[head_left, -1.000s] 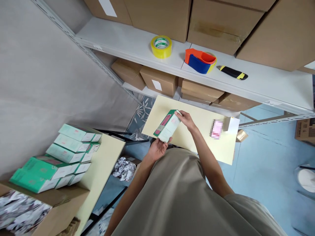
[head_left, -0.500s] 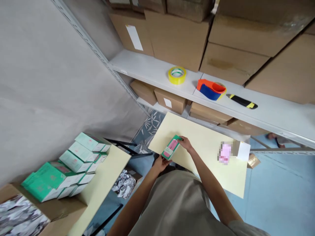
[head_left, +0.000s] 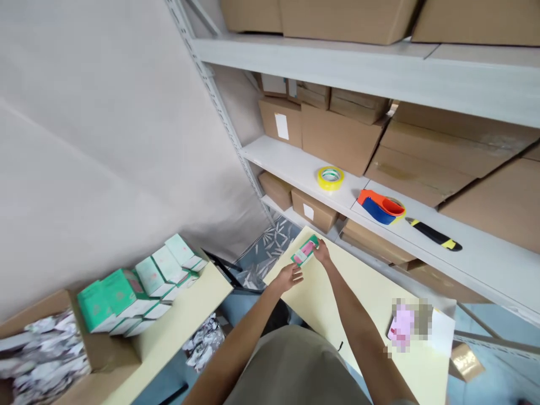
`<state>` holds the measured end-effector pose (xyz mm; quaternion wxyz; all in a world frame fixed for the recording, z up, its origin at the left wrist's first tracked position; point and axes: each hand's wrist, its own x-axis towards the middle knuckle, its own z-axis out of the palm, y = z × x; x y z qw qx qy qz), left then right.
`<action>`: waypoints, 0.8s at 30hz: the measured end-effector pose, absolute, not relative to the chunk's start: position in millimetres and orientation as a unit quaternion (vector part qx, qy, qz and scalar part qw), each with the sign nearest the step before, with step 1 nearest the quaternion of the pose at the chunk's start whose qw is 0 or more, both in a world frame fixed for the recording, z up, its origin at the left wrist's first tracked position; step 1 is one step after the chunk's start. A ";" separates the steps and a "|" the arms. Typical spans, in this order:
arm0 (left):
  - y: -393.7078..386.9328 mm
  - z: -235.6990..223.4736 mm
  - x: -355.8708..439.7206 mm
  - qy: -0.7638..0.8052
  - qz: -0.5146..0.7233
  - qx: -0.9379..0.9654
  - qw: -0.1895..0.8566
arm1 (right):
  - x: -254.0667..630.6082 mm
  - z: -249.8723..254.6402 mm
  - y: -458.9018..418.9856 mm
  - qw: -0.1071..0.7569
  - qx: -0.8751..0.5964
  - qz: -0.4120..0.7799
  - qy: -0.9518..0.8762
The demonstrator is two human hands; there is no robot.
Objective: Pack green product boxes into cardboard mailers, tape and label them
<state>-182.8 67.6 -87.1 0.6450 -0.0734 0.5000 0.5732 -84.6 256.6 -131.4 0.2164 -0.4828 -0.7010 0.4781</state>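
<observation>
A small green box [head_left: 300, 258] with a pink front and a pale label is out over the far left part of the cream table [head_left: 358, 292]. My right hand [head_left: 322, 252] grips its upper right end between thumb and fingers. Just below the box's near end is my left hand [head_left: 289, 277], its fingers spread and nothing in them. Whether its fingertips still brush the box is hard to tell.
Several green-and-white boxes [head_left: 122, 295] are stacked on the left table, beside a carton of crumpled paper [head_left: 46, 354]. Yellow tape [head_left: 330, 178], a tape dispenser [head_left: 382, 207] and a cutter knife [head_left: 434, 234] lie on the shelf. A blurred pink item [head_left: 403, 326] lies at right.
My left hand has let go of the green box and opened. My right hand has carried the box farther away, toward the table's far left corner. The view has tilted upward.
</observation>
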 end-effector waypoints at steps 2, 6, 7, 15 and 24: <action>49.2 -83.9 -179.6 0.520 0.574 -0.092 0.626 | -80.4 -133.3 251.7 0.223 -0.483 0.490 -0.690; -23.1 -77.3 -168.5 0.545 0.596 -0.124 0.577 | -67.8 -144.1 216.8 0.201 -0.450 0.541 -0.681; -45.5 -74.5 -166.0 0.550 0.604 -0.138 0.560 | -65.5 -147.0 203.5 0.188 -0.435 0.559 -0.680; -183.8 -30.7 -174.2 0.555 0.689 -0.287 0.367 | -69.9 -156.2 72.0 0.044 -0.296 0.694 -0.655; -247.0 -4.0 -212.8 0.476 0.772 -0.323 0.271 | -111.1 -114.3 -19.4 -0.059 -0.230 0.704 -0.670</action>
